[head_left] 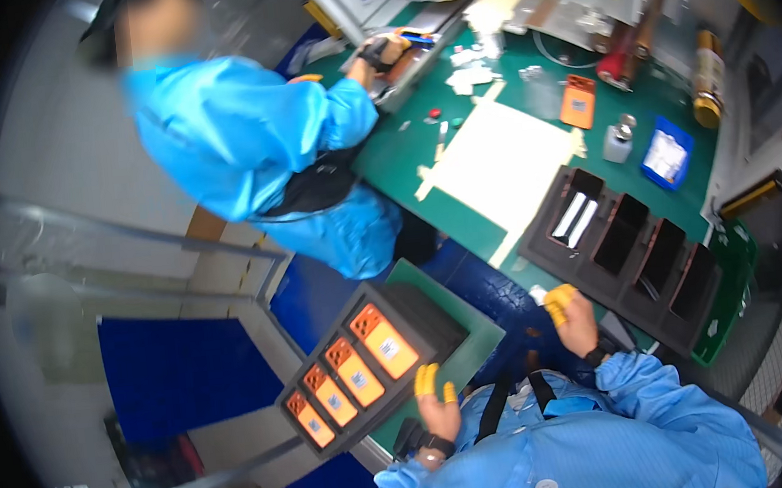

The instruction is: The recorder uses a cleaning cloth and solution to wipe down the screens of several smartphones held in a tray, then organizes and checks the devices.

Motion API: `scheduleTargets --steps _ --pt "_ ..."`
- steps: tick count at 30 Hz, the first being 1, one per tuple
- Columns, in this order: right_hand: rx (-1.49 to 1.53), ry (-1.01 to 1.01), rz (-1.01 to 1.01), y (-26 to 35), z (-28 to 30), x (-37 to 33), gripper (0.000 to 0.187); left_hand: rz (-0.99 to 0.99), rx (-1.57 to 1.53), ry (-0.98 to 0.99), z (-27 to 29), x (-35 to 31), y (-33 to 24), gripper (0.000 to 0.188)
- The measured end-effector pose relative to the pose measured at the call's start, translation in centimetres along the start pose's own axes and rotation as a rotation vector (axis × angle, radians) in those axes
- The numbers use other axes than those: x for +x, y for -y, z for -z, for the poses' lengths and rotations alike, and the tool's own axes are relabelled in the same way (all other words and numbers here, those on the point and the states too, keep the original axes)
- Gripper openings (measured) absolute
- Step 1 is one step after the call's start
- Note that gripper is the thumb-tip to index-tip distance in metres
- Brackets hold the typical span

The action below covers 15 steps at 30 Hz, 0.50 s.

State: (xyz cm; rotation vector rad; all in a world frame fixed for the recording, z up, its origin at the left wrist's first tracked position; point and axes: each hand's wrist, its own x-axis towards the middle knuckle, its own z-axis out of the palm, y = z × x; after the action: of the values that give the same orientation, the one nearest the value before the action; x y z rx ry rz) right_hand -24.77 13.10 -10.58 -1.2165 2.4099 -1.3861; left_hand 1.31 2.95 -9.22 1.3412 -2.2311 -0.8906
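Observation:
My left hand (439,412), with yellow finger cots, is open beside a black foam tray (368,399). Its fingers are spread near the tray's right edge and hold nothing. Several orange phone backs lie in that tray's slots, the nearest being a phone (384,341) with a white label. My right hand (575,322), also in yellow finger cots, is curled, with a small white piece (538,295) at its fingertips; it looks like a wipe. It is beside a second dark foam tray (551,245), where several phones (622,233) lie dark side up. White strips (576,219) cover part of one slot.
On the green bench (462,201) a white sheet (503,163) is taped down. Beyond it are an orange phone (577,102), a bottle (618,140) and a blue tray (667,153). A green basket (730,291) stands right. A co-worker in blue (249,135) stands at the far left.

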Motion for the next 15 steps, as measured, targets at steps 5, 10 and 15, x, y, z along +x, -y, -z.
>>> scheduleTargets --steps 5,10,15 --pt "0.277 0.239 0.384 8.4 -9.9 2.0 0.02 0.262 0.065 -0.458 6.8 -1.0 6.7 0.046" --pt "0.126 0.522 0.57 10.8 -19.3 1.9 0.018 0.237 -0.018 -0.423 10.2 2.6 8.9 0.051" --pt "-0.161 0.581 0.498 14.8 -22.8 2.4 0.025 0.157 0.095 -0.231 8.5 6.8 13.3 0.066"
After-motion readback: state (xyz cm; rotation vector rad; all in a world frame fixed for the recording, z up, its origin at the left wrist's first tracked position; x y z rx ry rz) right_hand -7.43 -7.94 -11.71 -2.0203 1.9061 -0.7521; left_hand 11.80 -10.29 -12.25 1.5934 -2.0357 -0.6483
